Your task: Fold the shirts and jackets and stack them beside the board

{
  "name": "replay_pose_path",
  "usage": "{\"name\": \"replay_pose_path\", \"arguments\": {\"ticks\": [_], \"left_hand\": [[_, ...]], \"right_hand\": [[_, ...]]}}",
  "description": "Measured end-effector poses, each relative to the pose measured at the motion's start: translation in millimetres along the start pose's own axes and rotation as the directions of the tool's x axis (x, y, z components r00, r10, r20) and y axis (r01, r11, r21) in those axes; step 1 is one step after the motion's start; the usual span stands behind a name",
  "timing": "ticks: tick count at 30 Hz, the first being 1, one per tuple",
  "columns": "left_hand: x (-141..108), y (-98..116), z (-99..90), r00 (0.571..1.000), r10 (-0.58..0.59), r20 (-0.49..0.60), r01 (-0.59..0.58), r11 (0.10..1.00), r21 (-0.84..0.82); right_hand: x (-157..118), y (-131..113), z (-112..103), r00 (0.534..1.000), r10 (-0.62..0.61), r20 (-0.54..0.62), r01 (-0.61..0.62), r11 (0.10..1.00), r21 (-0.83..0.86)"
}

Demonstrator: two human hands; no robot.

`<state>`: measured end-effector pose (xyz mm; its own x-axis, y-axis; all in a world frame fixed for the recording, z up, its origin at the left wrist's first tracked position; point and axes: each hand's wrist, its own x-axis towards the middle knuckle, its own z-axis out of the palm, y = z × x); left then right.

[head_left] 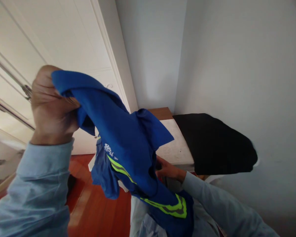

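Note:
A blue garment [128, 135] with yellow-green and grey stripes and small white lettering hangs across the middle of the head view. My left hand [53, 102], raised at the left, is closed round one end of its cloth. The rest of the garment slopes down to the right, over my lap. Beside its lower right part, my right hand [169, 169] is bent, with its fingertips partly hidden behind the cloth. Something dark shows at those fingers, too small to make out.
Behind the garment stands a low surface with a white cover [174, 148]. A black cloth [212, 144] lies over its right part, against the grey wall. White panelled doors [64, 36] rise at the left above a reddish wooden floor [98, 210].

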<state>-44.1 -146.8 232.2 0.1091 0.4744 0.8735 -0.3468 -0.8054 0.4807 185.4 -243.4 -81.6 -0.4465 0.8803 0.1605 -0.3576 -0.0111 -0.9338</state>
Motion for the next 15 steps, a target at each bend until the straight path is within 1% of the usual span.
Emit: {"name": "replay_pose_path", "arguments": {"ticks": [2, 3, 4, 5, 7, 8, 9, 10, 11, 12, 13, 14, 15], "left_hand": [[-4.7, -8.1, -4.2, 0.999, 0.044, -0.002, -0.044, 0.999, -0.021], [-7.5, -12.0, -5.4, 0.999, 0.036, 0.004, -0.036, 0.999, -0.032], [-10.4, -15.3, -6.1, 1.000, 0.007, 0.018, -0.007, 0.999, -0.045], [-13.5, -17.9, -6.6, 0.999, -0.025, 0.039, 0.028, 0.998, -0.064], [-20.2, -20.5, -8.9, 0.993, -0.094, 0.077, 0.101, 0.990, -0.096], [-24.4, -20.6, -11.8, 0.989, -0.116, 0.087, 0.125, 0.986, -0.108], [-29.5, -19.9, -16.3, 0.988, -0.124, 0.092, 0.135, 0.984, -0.117], [-35.9, -18.8, -22.7, 0.988, -0.131, 0.077, 0.139, 0.983, -0.118], [-44.2, -17.3, -30.7, 0.990, -0.132, 0.051, 0.137, 0.984, -0.111], [-54.5, -15.8, -40.2, 0.992, -0.125, 0.023, 0.126, 0.987, -0.103], [-67.1, -14.2, -50.4, 0.988, -0.147, -0.040, 0.144, 0.987, -0.077], [-81.8, -12.8, -60.6, 0.987, -0.139, -0.076, 0.135, 0.990, -0.051], [-98.4, -11.5, -70.3, 0.986, -0.165, -0.032, 0.165, 0.986, -0.009]], "right_hand": [[12.8, -13.5, 3.6, 0.990, -0.113, -0.089, 0.117, 0.992, 0.042], [19.0, -20.5, 6.1, 0.983, -0.139, -0.122, 0.146, 0.988, 0.050], [24.8, -27.5, 8.8, 0.981, -0.136, -0.140, 0.144, 0.988, 0.047], [29.7, -34.5, 11.5, 0.984, -0.107, -0.144, 0.113, 0.993, 0.030], [35.4, -49.5, 15.1, 0.988, -0.051, -0.148, 0.044, 0.998, -0.049], [35.7, -57.8, 15.5, 0.984, -0.068, -0.165, 0.049, 0.992, -0.117], [34.1, -66.7, 14.7, 0.973, -0.126, -0.195, 0.086, 0.976, -0.201], [30.6, -76.2, 12.7, 0.947, -0.218, -0.236, 0.145, 0.945, -0.292], [25.2, -86.1, 9.7, 0.901, -0.328, -0.283, 0.207, 0.899, -0.385], [18.5, -95.9, 6.2, 0.836, -0.443, -0.325, 0.262, 0.841, -0.473], [10.8, -105.1, 2.6, 0.756, -0.547, -0.359, 0.302, 0.778, -0.550], [2.7, -113.3, -0.6, 0.673, -0.638, -0.375, 0.330, 0.713, -0.619], [-5.3, -120.0, -2.9, 0.592, -0.713, -0.376, 0.346, 0.646, -0.680]]}}
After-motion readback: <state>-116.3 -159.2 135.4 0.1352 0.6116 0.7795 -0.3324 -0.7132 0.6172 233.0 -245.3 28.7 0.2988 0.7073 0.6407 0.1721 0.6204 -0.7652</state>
